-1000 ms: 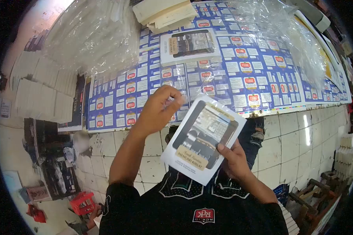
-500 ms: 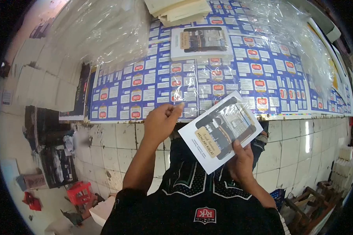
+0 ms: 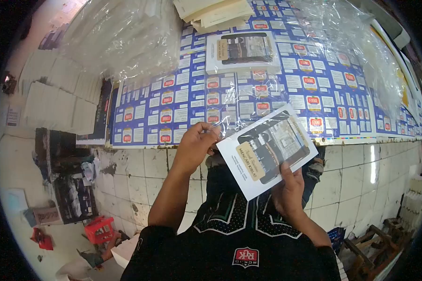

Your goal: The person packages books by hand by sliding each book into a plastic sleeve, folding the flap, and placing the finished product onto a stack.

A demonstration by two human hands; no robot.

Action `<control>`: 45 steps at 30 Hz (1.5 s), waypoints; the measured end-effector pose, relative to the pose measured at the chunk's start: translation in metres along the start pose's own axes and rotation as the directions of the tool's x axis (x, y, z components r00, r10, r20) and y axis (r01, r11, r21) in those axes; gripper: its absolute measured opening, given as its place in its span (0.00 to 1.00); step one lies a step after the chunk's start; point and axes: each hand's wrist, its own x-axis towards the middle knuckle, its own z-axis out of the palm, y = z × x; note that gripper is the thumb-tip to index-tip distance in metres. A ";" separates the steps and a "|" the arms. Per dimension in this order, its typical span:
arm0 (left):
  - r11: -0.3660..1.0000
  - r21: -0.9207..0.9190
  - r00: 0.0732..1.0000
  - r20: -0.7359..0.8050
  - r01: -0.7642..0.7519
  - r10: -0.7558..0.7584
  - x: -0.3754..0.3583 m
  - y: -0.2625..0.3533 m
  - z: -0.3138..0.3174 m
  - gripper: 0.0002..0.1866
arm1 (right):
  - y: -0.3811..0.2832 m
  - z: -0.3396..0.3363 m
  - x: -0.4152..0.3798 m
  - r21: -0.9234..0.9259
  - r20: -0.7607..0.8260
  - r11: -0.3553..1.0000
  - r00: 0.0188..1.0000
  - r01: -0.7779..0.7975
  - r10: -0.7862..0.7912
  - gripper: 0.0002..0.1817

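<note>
My right hand [image 3: 288,189] grips a white paperback book [image 3: 272,149] by its lower right edge, thumb on top of the cover. The cover shows a dark-framed photo and a gold label, and it is tilted in front of the table's edge. My left hand [image 3: 197,146] pinches the near edge of a clear plastic sleeve [image 3: 227,114] between thumb and fingers. The sleeve lies over the blue printed sheet, and its outline is hard to make out. The book's upper left corner is close to my left fingertips. Farther back lies a stack of like books [image 3: 243,51].
Blue label-printed sheets [image 3: 147,114] cover the table. Clear plastic is heaped at the back left [image 3: 122,37] and the right [image 3: 347,37]. Cream paper [image 3: 215,11] lies at the back. White paper stacks [image 3: 56,107] stand left; a red plastic stool [image 3: 98,229] is on the floor.
The book has moved slightly up and to the right, nearer the table, in my right hand. My left hand has shifted slightly right, still pinching the plastic.
</note>
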 end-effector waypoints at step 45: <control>0.284 0.947 0.860 -0.015 -0.152 0.510 -0.038 -0.056 0.010 0.44 | -0.092 -0.013 0.065 -0.934 0.354 -0.103 0.926 0.343 -0.131 0.45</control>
